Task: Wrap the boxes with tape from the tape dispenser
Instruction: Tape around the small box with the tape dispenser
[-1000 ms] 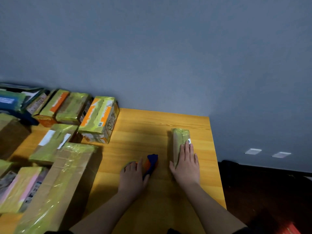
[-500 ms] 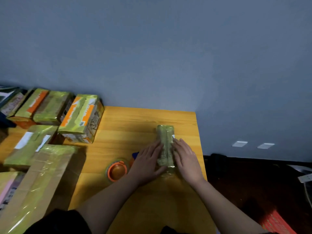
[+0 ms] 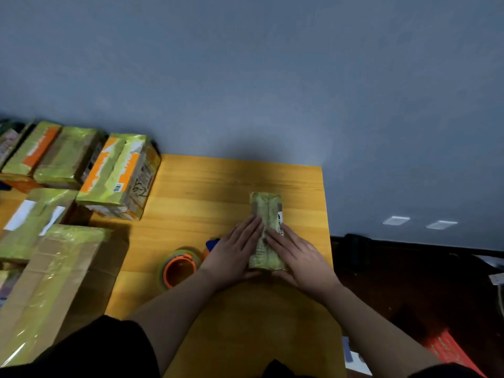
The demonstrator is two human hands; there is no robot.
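Observation:
A small narrow box (image 3: 266, 211) wrapped in yellowish-green tape lies lengthwise on the wooden table (image 3: 207, 186), near its right edge. My left hand (image 3: 234, 252) lies flat against the box's left side and my right hand (image 3: 296, 255) against its right side, fingers straight, thumbs at the near end. The orange tape dispenser (image 3: 178, 270) with its roll and blue part rests on the table just left of my left hand, held by nobody.
Several taped boxes crowd the table's left side: an orange-and-white one (image 3: 120, 175) at the back, a large cardboard one (image 3: 54, 282) in front. A grey wall stands behind. The table's right edge drops to a dark floor (image 3: 409, 282).
My left hand let go of the tape dispenser and came over to the small box. Both hands now press its sides. The view shifted right and nearer.

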